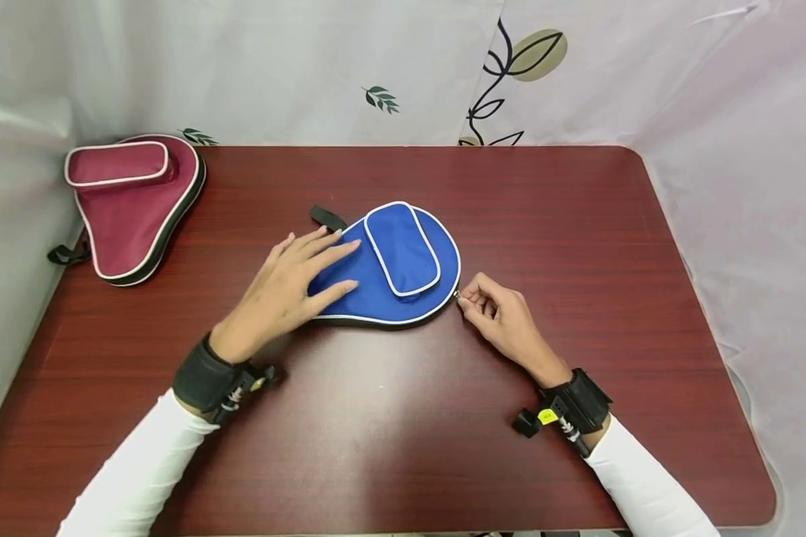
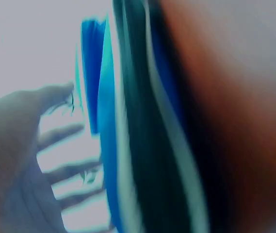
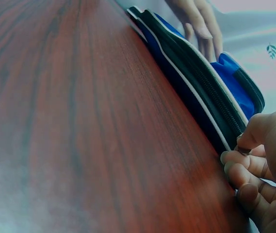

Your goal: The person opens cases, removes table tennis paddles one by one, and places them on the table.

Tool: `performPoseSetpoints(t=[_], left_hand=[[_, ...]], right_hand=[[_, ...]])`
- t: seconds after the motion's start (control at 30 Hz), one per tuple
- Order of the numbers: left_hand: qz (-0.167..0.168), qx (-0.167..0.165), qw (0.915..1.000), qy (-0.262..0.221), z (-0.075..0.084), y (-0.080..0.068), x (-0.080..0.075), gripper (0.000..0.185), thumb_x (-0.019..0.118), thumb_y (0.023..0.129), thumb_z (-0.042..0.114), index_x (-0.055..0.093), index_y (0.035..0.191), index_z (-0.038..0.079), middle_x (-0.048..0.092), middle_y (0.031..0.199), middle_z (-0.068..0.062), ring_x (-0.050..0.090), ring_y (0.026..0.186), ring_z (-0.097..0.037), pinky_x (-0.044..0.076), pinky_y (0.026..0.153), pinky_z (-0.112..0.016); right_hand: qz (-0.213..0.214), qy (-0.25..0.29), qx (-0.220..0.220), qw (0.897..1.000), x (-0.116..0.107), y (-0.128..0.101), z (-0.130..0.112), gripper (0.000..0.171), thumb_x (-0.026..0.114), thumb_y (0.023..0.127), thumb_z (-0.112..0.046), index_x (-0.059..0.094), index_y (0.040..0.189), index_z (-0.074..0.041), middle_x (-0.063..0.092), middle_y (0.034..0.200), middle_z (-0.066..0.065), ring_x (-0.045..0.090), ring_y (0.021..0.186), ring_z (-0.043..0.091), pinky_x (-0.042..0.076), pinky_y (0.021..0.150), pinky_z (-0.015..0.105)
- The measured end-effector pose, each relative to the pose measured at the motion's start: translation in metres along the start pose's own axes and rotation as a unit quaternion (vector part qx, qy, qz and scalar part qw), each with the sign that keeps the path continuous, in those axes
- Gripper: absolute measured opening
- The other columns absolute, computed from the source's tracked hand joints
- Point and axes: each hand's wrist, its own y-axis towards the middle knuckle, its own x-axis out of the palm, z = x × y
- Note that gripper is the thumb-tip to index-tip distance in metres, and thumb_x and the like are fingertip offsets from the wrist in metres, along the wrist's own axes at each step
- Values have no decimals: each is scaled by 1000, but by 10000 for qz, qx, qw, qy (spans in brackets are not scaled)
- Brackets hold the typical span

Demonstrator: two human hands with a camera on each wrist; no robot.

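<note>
White-sleeved, my right hand pinches the zipper pull at three o'clock of the blue fabric paddle case mid-counter; my left hand presses flat. Jerking could snag it.

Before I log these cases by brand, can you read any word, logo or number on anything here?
None can be read.
Blue paddle case: plain fabric, white piping, no print.
Maroon paddle case: no print shows.
Yellow tag on the right wrist strap: too small to read.
Curtain: leaf drawings only.
</note>
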Motion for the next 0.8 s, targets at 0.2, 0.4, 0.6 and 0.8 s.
performPoseSetpoints(t=[0.2,0.4,0.6,0.8], left_hand=[[-767,1038,9911,-309,-33,7,-12,56,78,87,46,65,138,27,51,152,-7,44,142,-28,38,109,-57],[-1264,752,9843,-979,-49,2,-1,63,72,92,48,50,150,37,27,166,-1,24,153,-27,26,116,-63],[-1166,766,9836,-1146,-50,-1,9,63,68,96,43,44,154,37,20,168,-1,19,154,-27,15,119,-65],[-997,555,9872,-1118,-48,-5,14,59,66,97,43,46,152,38,21,168,-1,19,154,-29,13,118,-66]], right_hand=[[-30,-21,36,10000,3,-1,0,10,70,95,-13,65,89,-18,60,74,-7,53,60,9,42,52,20],[-20,39,-17,10000,2,0,0,10,71,95,-12,65,90,-19,60,74,-7,54,60,9,42,51,20],[63,106,-69,9999,1,0,0,11,71,95,-11,65,89,-18,60,74,-6,54,59,9,42,50,19],[-3,53,-35,10000,0,1,0,11,70,96,-13,64,89,-19,61,75,-7,54,60,9,42,50,19]])
